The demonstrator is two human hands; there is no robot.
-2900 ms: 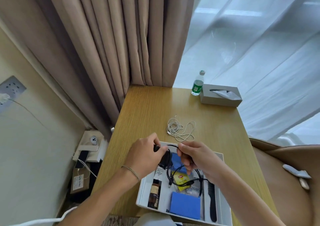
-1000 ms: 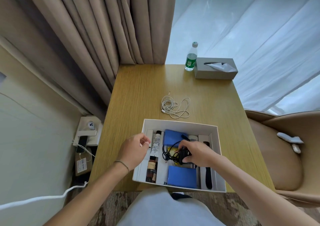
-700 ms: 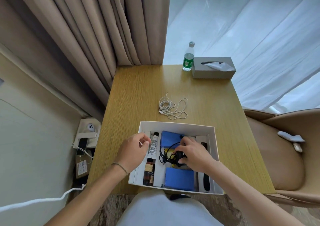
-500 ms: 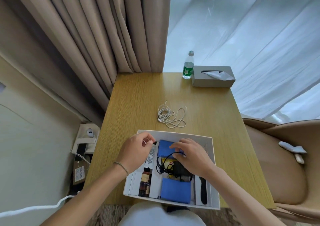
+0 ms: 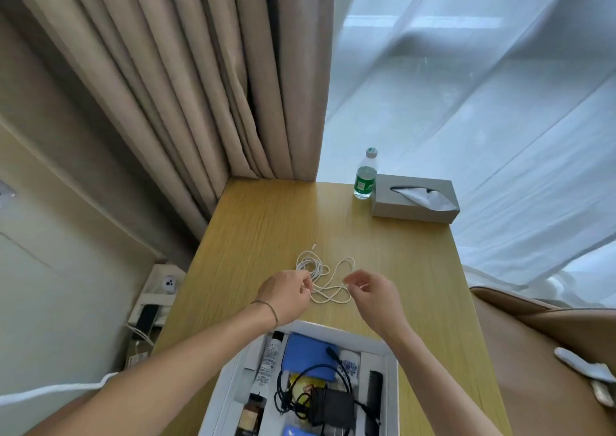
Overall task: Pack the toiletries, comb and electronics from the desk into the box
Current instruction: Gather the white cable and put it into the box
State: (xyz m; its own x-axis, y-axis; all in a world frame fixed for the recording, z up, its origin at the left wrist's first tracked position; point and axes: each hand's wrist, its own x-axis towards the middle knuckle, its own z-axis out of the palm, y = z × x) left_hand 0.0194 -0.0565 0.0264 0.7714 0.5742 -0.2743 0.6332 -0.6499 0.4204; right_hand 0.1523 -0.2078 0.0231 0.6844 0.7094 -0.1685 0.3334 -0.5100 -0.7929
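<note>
A loose white cable (image 5: 325, 280) lies on the wooden desk (image 5: 266, 235), just beyond the white box (image 5: 333, 330). My left hand (image 5: 286, 294) pinches the cable's coiled left side. My right hand (image 5: 370, 294) pinches its right loop with thumb and forefinger. The cable still rests on the desk. Inside the box lie a black charger with its cord (image 5: 333, 409), a blue pouch (image 5: 308, 357), a white tube (image 5: 270, 362), a black comb (image 5: 373, 399), a brown bottle (image 5: 250, 419) and a small patterned jar (image 5: 348, 365).
A green-labelled water bottle (image 5: 365, 177) and a grey tissue box (image 5: 415, 198) stand at the desk's far right. Beige curtains (image 5: 200, 85) hang behind the desk. A tan armchair (image 5: 550, 352) sits on the right, a small shelf with devices (image 5: 163, 289) low on the left.
Both hands left the box, where the black charger now lies, and reached forward to the white cable. The view tilted up, so the box sits lower in frame.
</note>
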